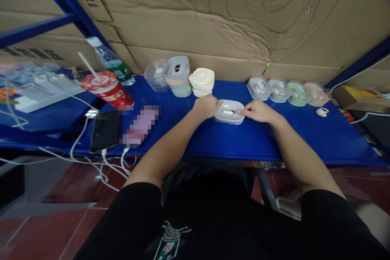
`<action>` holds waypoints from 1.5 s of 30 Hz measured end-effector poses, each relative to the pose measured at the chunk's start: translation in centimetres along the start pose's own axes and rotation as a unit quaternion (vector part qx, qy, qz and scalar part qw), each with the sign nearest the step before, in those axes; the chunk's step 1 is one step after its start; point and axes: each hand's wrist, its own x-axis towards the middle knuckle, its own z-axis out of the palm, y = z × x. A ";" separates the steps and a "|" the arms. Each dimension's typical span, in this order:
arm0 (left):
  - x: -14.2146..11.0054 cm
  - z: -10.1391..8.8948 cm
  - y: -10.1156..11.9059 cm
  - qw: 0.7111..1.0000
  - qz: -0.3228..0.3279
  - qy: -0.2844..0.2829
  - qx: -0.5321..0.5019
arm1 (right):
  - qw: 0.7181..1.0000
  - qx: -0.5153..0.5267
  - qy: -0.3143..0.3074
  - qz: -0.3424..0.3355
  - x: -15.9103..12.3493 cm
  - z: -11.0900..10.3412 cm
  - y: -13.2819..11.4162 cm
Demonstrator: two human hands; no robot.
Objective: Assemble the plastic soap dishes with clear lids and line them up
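A pale grey oval plastic dish [234,119] lies low over the blue table in front of me, with a long slot in its middle and something white showing in the slot. Its left end is gripped by my left hand [206,106], fingers curled over the rim. From the right, my right hand [258,110] closes on the other end, thumb or finger pressed near the slot. Behind my left hand stand a stack of cream-coloured plastic pieces [202,82] and a stack of slotted oval dishes [178,76] in grey, peach and green.
Clear domed covers [157,76] stand at the back left. Several covered oval containers [258,88] line the back right, near a small white piece [322,111]. A red drink cup [106,89], a bottle [114,65], two phones [105,131] and cables occupy the left. Cardboard [183,20] walls the back.
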 end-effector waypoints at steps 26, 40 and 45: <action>0.6 -1.9 -2.9 0.955 0.032 0.258 -0.144 | 0.997 0.004 -0.038 0.071 0.9 0.7 0.2; 0.6 -4.0 -15.3 0.855 -0.319 0.365 -0.181 | 0.997 -0.017 -0.036 0.059 1.0 0.9 0.5; 0.8 -4.1 -15.3 0.838 -0.327 0.387 -0.201 | 0.998 -0.018 -0.041 0.051 1.0 0.9 0.7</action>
